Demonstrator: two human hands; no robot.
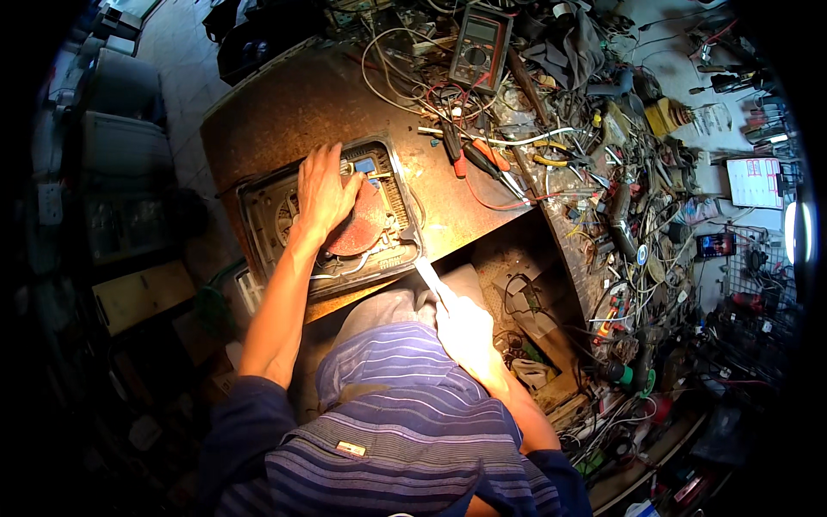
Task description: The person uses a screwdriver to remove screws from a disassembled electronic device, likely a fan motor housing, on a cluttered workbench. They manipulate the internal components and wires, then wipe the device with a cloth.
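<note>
An opened black appliance housing (399, 237) sits on the worktable, with a fan (284, 220), a blue component (365, 165), wires and a reddish round disc (356, 231) inside. My left hand (323, 194) lies over these parts, touching them, with its bent fingers and thumb apart; what lies under the fingertips is hidden. My right hand (465, 332) is closed on a pale flat tool (429, 276), whose far end reaches the housing’s lower right corner.
The brown tabletop (245, 121) holds a multimeter (480, 47), red and black probes (459, 159), yellow-handled pliers (556, 160) and dense heaps of wires and tools (629, 241). An open recess (525, 302) is below the table edge. Cabinets (129, 181) stand at left.
</note>
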